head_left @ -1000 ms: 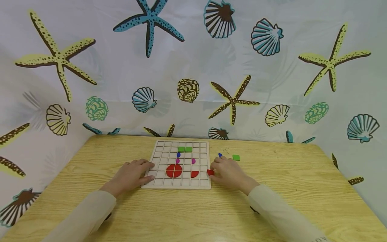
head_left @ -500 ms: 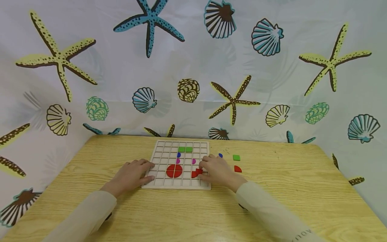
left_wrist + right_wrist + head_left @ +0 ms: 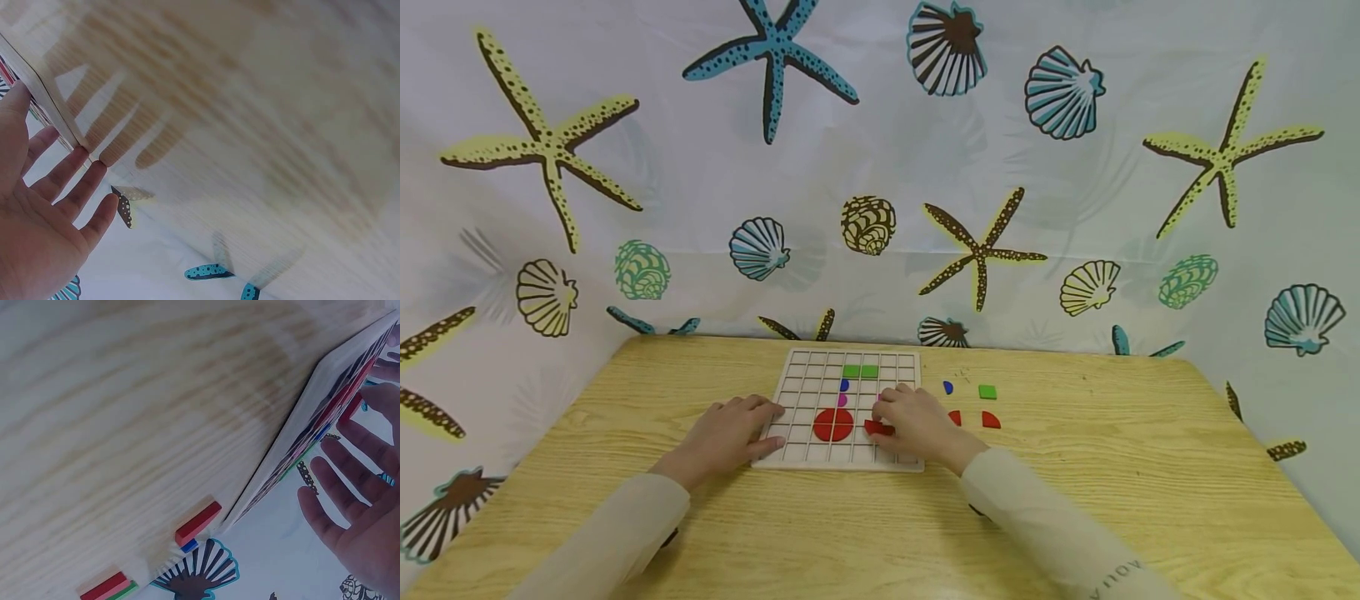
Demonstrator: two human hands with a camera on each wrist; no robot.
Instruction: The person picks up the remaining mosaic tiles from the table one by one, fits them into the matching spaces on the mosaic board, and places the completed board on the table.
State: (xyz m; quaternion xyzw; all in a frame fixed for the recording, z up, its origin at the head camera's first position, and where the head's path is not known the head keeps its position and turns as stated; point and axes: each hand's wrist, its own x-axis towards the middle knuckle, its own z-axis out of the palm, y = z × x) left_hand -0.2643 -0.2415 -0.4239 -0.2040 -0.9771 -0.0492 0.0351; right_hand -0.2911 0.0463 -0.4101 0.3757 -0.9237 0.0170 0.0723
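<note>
A white gridded board (image 3: 793, 454) lies on the wooden table. My left hand (image 3: 737, 429) rests at its left edge, fingers extended and fingertips at the rim in the left wrist view. Over the right part of the board, my right hand (image 3: 917, 423) pinches a red quarter-circle piece (image 3: 876, 427) between thumb and index finger; the other fingers are loosely spread in the right wrist view. On the board are a red disc of quarter pieces (image 3: 832, 425), two green squares (image 3: 861, 372), a blue half-disc (image 3: 845, 385) and a magenta half-disc (image 3: 842, 401). Another magenta piece (image 3: 879, 397) is mostly hidden by my right hand.
Right of the board lie a blue half-disc (image 3: 948, 387), a green square (image 3: 987, 392) and two red quarter-circles, one (image 3: 955, 418) partly behind my right hand and one (image 3: 991, 420) farther right. A patterned curtain (image 3: 880, 275) borders the table's back.
My right hand has moved left over the board, carrying the red piece. Two red quarter-circles it covered on the table now show. My left hand stays where it was.
</note>
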